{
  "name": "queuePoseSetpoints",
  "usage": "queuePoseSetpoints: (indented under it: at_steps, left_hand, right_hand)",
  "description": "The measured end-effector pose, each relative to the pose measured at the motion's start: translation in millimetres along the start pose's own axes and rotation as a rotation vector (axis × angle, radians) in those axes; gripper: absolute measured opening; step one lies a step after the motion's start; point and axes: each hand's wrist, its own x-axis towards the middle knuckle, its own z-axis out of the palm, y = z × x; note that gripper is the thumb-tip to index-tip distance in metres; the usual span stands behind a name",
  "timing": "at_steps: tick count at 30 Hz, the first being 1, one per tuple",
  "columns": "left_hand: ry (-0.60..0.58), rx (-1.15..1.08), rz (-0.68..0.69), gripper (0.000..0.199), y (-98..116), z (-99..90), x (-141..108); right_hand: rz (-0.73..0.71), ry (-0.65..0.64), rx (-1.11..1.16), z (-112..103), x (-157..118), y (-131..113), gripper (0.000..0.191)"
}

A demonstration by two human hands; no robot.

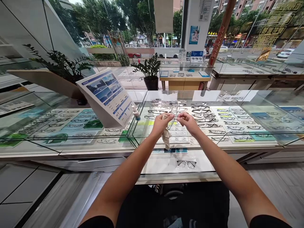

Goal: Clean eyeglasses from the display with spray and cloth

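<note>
Both hands are raised over the glass display case, close together. My left hand (pixel 162 124) is closed on a beige cloth (pixel 166 138) that hangs below the fingers, and on part of a thin-framed pair of glasses (pixel 174 110). My right hand (pixel 187 121) has its thumb and fingers pinched at the right side of these glasses. The glasses stand upright between the two hands, and their fine outline is hard to make out against the case. Below the hands, a dark-rimmed pair of glasses (pixel 186 164) lies in a clear bag on the white lower surface.
A small white bottle (pixel 136 113) stands on the glass left of my hands, beside a tilted display board (pixel 108 98). Rows of eyeglass frames (pixel 204 111) lie inside the case. Beyond it are a potted plant (pixel 151 71) and a wooden display table (pixel 185 83).
</note>
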Motion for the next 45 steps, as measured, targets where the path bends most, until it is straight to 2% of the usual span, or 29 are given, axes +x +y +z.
queuePoseSetpoints:
  at_steps: [8,16,35,45]
  left_hand:
    - [-0.016,0.038,0.053,0.051,-12.5,-1.0,-0.4]
    - [-0.083,0.065,0.046,0.05,-10.5,-4.5,0.5]
    - [-0.139,0.077,0.074,0.05,-13.0,-6.7,2.7]
    - [-0.132,0.069,0.1,0.05,-11.3,-4.2,1.4]
  right_hand:
    - [-0.014,0.053,-0.064,5.3,-5.1,2.9,0.053]
    - [-0.024,0.08,-0.089,4.1,-5.9,1.4,0.056]
    - [0.047,0.022,0.0,2.3,-4.0,4.6,0.051]
    - [0.048,0.009,0.017,2.1,-4.1,5.9,0.048]
